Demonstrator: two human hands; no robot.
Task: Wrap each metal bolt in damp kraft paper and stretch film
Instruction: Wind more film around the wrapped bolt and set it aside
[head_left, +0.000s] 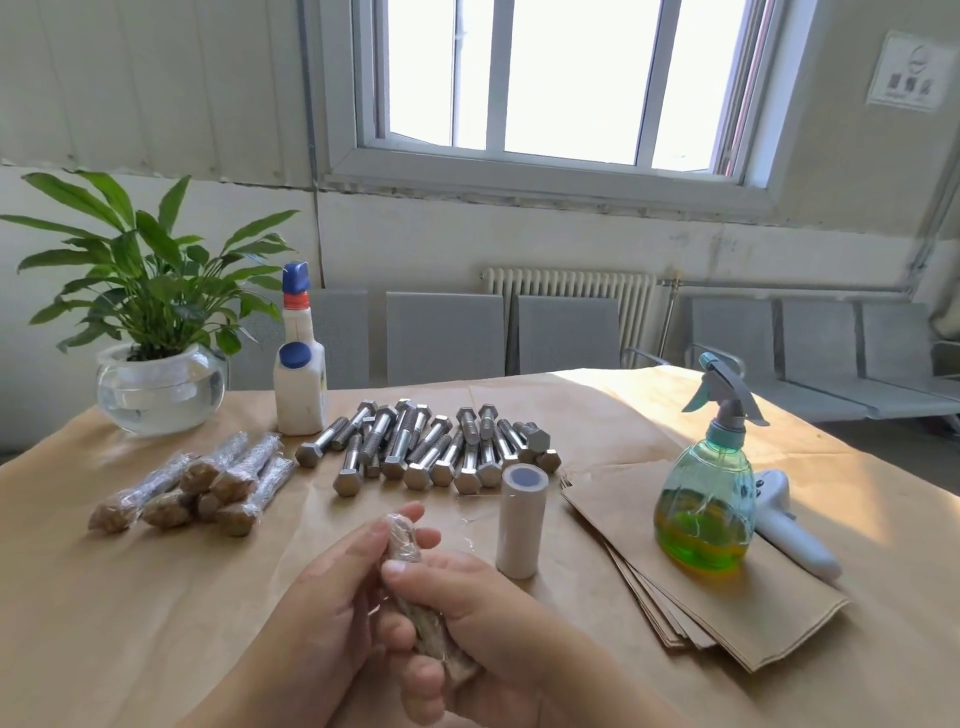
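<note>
- A white sign (905, 71) on the wall right of the window carries a round logo and dark characters, too blurred to read.
- No other lettering is legible.

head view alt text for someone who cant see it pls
Both hands, left and right, hold a wrapped bolt over a paper-covered table. Behind lie bare bolts, finished bundles, a film roll, paper sheets and a spray bottle.

Single head-worn wide-angle view, looking forward and down across the brown kraft-paper-covered table (156, 597), close over the hands at 6 o'clock, facing the white-framed window (561, 83) at 12 o'clock
</note>
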